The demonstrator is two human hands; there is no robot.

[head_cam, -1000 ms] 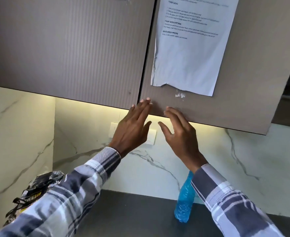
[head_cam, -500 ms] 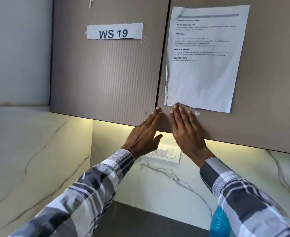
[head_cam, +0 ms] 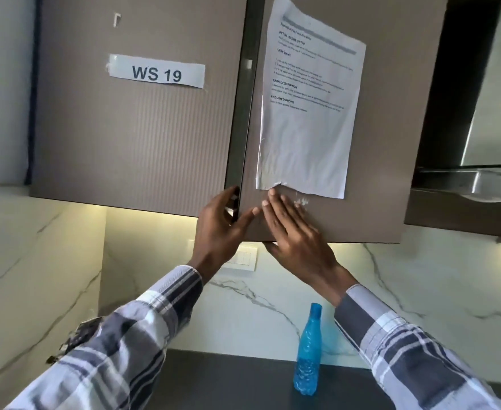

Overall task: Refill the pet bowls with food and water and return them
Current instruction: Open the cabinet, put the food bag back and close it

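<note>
A blue plastic water bottle (head_cam: pixel 307 356) stands upright on the dark countertop (head_cam: pixel 228 380) below my arms. A crumpled dark food bag (head_cam: pixel 77 335) peeks out at the left behind my sleeve. No bowl is in view. The right cabinet door (head_cam: pixel 385 149) stands slightly ajar, with a dark gap along its left edge. My left hand (head_cam: pixel 216 229) curls its fingers around that edge near the bottom corner. My right hand (head_cam: pixel 296 238) lies flat on the door's face with its thumb hooked under the lower edge.
A printed sheet (head_cam: pixel 308 113) is taped to the ajar door. The left cabinet door (head_cam: pixel 125 137) is closed and carries a "WS 19" label (head_cam: pixel 156 74). A white switch plate (head_cam: pixel 243 258) sits on the marble backsplash. A steel range hood (head_cam: pixel 480 179) juts out at right.
Both hands were flat against the cabinet bottom. My left fingers have now hooked the right door's edge and the door has swung out a little. The view tilted back down.
</note>
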